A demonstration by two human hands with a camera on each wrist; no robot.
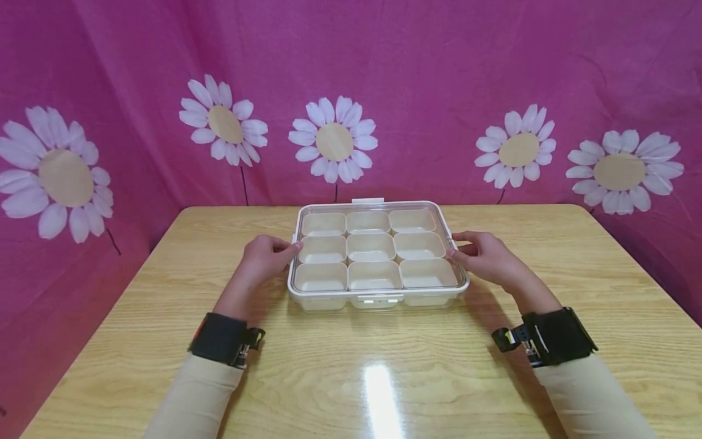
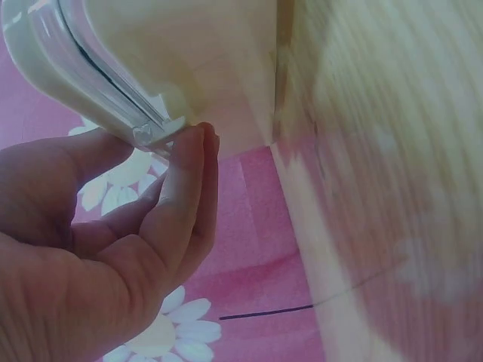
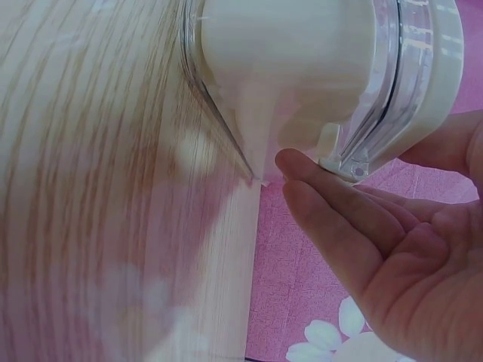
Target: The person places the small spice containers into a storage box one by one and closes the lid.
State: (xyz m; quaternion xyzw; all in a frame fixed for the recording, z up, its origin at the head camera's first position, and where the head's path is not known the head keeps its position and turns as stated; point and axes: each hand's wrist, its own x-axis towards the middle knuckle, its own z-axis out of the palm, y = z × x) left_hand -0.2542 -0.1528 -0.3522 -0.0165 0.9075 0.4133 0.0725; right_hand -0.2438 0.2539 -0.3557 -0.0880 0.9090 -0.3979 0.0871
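A white box [image 1: 296, 286] with a clear lid stands on the wooden table [image 1: 351, 378], its nine cream compartments empty. My left hand [image 1: 292, 247] is at the box's left side. In the left wrist view its fingertips [image 2: 198, 147] press under the left side latch [image 2: 155, 132], with the thumb above the lid rim. At the right side my right hand [image 1: 455, 251] mirrors it. The right wrist view shows those fingertips [image 3: 290, 162] under the right side latch [image 3: 339, 154] and the thumb on the rim.
The box has a front latch [image 1: 378, 299] and a back latch [image 1: 367, 200], both lying flat. A pink cloth with white daisies [image 1: 334, 140] hangs behind and beside the table. Bare tabletop lies around the box.
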